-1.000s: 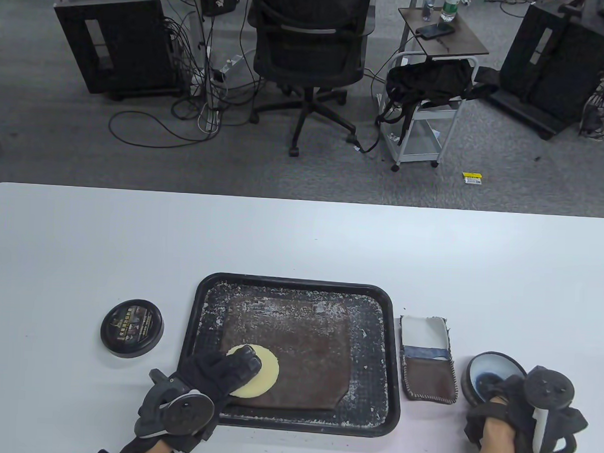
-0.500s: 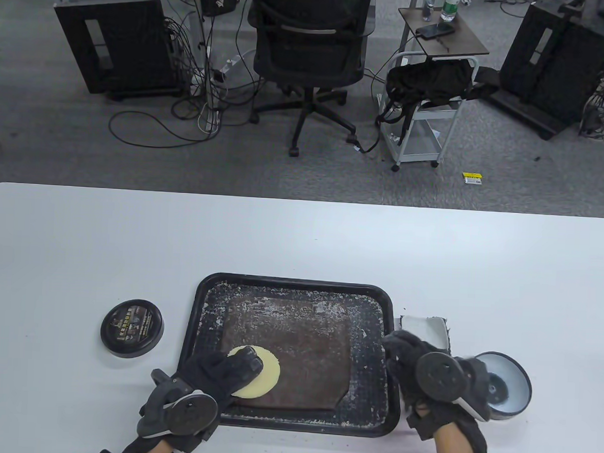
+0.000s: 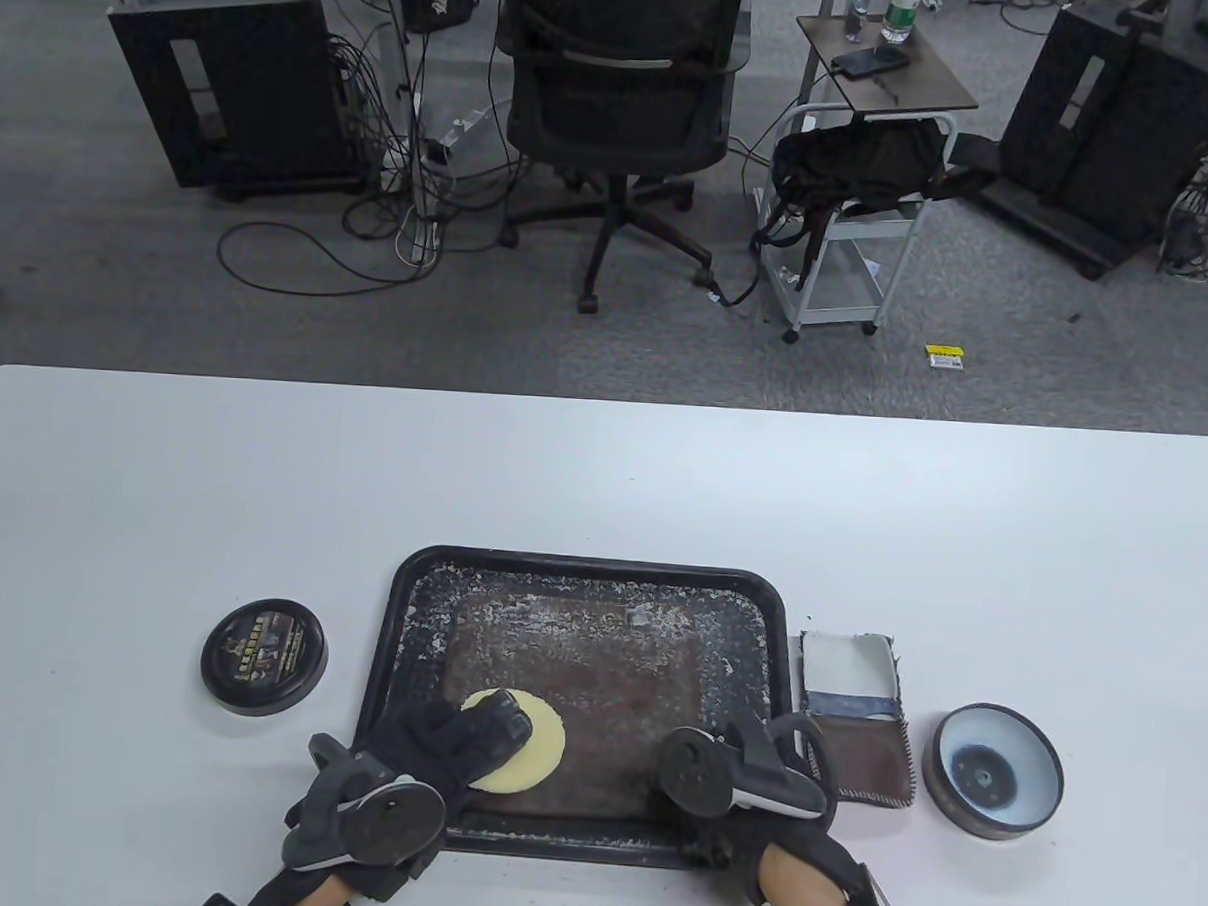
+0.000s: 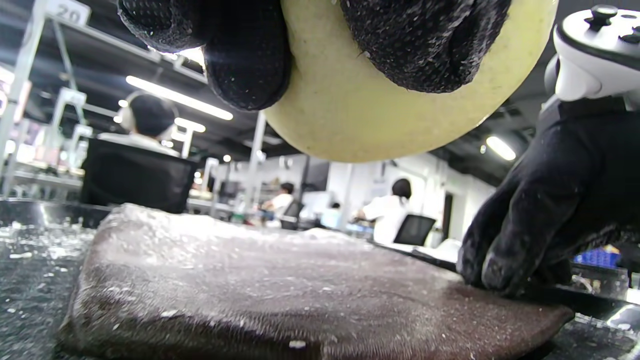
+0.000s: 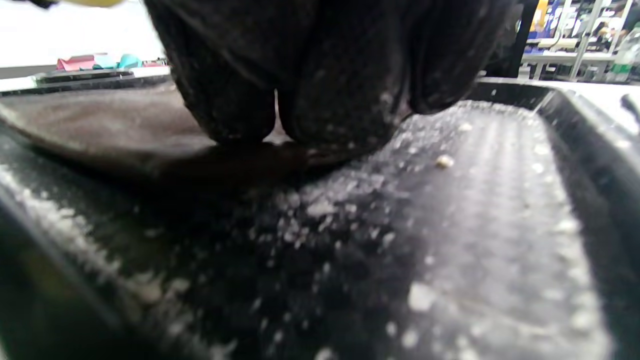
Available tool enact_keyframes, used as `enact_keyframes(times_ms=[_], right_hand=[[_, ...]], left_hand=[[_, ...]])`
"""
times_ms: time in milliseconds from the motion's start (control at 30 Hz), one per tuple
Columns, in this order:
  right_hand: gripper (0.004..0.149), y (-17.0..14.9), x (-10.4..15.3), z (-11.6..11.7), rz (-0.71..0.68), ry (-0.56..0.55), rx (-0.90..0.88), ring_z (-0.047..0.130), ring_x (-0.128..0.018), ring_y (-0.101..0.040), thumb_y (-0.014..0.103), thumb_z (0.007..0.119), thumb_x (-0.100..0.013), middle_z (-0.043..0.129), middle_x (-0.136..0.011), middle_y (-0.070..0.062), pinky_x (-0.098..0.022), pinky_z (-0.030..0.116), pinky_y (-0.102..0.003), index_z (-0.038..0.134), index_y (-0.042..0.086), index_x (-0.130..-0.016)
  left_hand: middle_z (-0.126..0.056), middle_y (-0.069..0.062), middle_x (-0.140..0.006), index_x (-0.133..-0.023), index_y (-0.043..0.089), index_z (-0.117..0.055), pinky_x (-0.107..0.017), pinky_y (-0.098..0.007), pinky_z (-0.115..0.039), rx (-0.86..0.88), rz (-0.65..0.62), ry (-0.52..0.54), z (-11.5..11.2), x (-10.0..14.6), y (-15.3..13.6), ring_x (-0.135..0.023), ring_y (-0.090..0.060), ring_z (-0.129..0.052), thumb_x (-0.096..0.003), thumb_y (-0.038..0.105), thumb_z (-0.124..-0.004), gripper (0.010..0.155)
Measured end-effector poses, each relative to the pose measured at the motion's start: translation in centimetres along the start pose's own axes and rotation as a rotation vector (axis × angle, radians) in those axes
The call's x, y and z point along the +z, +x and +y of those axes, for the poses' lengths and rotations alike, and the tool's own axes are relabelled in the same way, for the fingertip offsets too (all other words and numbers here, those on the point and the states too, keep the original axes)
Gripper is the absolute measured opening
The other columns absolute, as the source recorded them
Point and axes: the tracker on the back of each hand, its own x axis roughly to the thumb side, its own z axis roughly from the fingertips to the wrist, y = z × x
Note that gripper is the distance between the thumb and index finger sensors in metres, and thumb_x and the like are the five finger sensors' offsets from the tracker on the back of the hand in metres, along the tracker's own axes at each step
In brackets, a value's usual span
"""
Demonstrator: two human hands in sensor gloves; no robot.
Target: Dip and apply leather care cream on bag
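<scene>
A flat brown leather bag (image 3: 594,673) lies in a black tray (image 3: 599,565), dusted with white flecks. My left hand (image 3: 487,733) grips a round yellow sponge (image 3: 536,755) over the bag's near left part. In the left wrist view the sponge (image 4: 380,120) hangs just above the bag (image 4: 280,290). My right hand (image 3: 725,779) presses its fingertips (image 5: 325,100) on the bag's near right corner (image 5: 90,120). The open cream tin (image 3: 995,780) stands far right, its black lid (image 3: 265,655) left of the tray.
A small brown and white leather pouch (image 3: 857,724) lies between the tray and the cream tin. White crumbs cover the tray floor (image 5: 475,225). The table's far half is bare white surface (image 3: 603,473). An office chair and carts stand beyond it.
My right hand left the cream tin, swept left across the pouch and came down on the bag's near right corner. My left hand with the sponge barely shifted.
</scene>
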Motion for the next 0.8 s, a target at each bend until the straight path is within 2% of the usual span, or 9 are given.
enact_keyframes(times_ms=[100, 367, 500, 600, 800], right_hand=[[0.041, 0.0, -0.3, 0.2, 0.010, 0.002, -0.007, 0.101, -0.042, -0.017, 0.011, 0.078, -0.039, 0.094, -0.083, -0.013, -0.051, 0.083, -0.045, 0.098, 0.027, -0.071], [0.044, -1.0, -0.1, 0.2, 0.057, 0.054, -0.091, 0.102, -0.042, -0.015, 0.012, 0.078, -0.038, 0.090, -0.088, -0.010, -0.055, 0.081, -0.048, 0.095, 0.029, -0.075], [0.045, -1.4, 0.0, 0.3, 0.073, 0.079, -0.133, 0.102, -0.042, -0.015, 0.012, 0.078, -0.038, 0.088, -0.089, -0.010, -0.056, 0.080, -0.049, 0.095, 0.029, -0.076], [0.045, -1.7, 0.1, 0.4, 0.082, 0.094, -0.164, 0.102, -0.042, -0.015, 0.012, 0.078, -0.038, 0.087, -0.090, -0.009, -0.056, 0.080, -0.048, 0.094, 0.029, -0.076], [0.045, -2.3, 0.2, 0.7, 0.103, 0.102, -0.240, 0.102, -0.042, -0.015, 0.012, 0.078, -0.038, 0.084, -0.091, -0.008, -0.057, 0.078, -0.049, 0.093, 0.029, -0.077]], left_hand=[[-0.081, 0.015, -0.098, -0.089, 0.045, -0.072, -0.054, -0.038, -0.075, 0.013, -0.009, 0.003, 0.0, -0.6, 0.2, -0.073, -0.021, -0.089, -0.0338, 0.041, -0.082, 0.056], [-0.080, 0.014, -0.099, -0.090, 0.044, -0.071, -0.055, -0.038, -0.075, -0.073, -0.019, -0.092, 0.1, -2.4, 1.7, -0.074, -0.022, -0.088, -0.0345, 0.040, -0.082, 0.057], [-0.079, 0.014, -0.099, -0.091, 0.044, -0.070, -0.056, -0.039, -0.074, -0.131, 0.006, -0.157, 0.0, -4.7, 2.4, -0.076, -0.022, -0.087, -0.0349, 0.041, -0.082, 0.057], [-0.079, 0.014, -0.100, -0.091, 0.044, -0.070, -0.056, -0.039, -0.074, -0.135, 0.002, -0.130, -0.5, -6.8, 3.2, -0.076, -0.022, -0.087, -0.0351, 0.041, -0.082, 0.057], [-0.079, 0.014, -0.100, -0.092, 0.044, -0.070, -0.054, -0.037, -0.076, -0.142, -0.002, -0.131, -3.3, -11.1, 5.4, -0.075, -0.021, -0.088, -0.0354, 0.043, -0.082, 0.058]])
